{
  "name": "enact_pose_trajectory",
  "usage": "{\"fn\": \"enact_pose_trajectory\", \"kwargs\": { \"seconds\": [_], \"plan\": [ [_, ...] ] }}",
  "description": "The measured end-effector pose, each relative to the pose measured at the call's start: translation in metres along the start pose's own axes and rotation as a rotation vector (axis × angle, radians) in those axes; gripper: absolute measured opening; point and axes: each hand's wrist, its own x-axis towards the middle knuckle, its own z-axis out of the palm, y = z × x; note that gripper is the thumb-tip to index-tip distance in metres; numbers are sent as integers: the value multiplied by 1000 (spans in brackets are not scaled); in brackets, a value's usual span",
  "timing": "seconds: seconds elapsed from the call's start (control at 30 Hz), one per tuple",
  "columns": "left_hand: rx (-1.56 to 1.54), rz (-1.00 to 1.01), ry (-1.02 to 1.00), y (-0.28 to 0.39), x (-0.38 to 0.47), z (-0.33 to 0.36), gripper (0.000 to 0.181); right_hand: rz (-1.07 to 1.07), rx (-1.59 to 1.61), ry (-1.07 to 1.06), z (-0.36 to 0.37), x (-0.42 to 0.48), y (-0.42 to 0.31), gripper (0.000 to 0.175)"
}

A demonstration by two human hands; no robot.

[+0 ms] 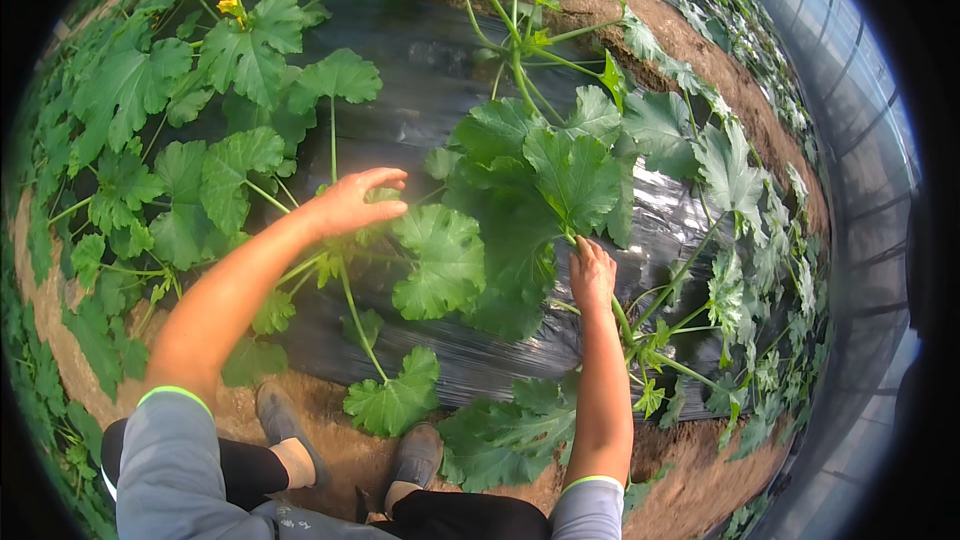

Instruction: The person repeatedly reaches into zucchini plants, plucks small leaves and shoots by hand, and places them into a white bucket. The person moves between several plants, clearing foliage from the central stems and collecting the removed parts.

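My right hand [592, 274] is closed around the green leaf stalk of a squash plant, just below a broad leaf [574, 176] that stands upright. That stalk runs down towards the plant's crown [636, 341] at the right. My left hand [360, 201] holds nothing; its thumb and fingers are apart, above the stalks of another squash plant [326, 262]. A lobed leaf [440, 262] lies below and right of my left hand. Between the hands, overlapping large leaves partly cover the black plastic mulch film [420, 120].
More squash plants crowd the left side, one with a yellow flower [232, 6]. Another plant [517, 52] grows beyond the film's middle. Bare soil [341, 450] lies under my shoes [416, 456]. A greenhouse wall [870, 165] curves along the right.
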Motion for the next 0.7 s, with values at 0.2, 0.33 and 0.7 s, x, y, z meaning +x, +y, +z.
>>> {"fn": "enact_pose_trajectory", "kwargs": {
  "seconds": [0.2,0.33,0.7],
  "plan": [
    [410,-11,-75,44,-143,-82,57,20,4,-90,-25,-10,-2,42],
    [233,-106,106,60,-249,-121,57,102,-92,-125,-41,-16,-8,45],
    [-643,-99,439,-17,-354,-60,53,-201,-134,-118,-166,-4,-113,32]
  ]
}}
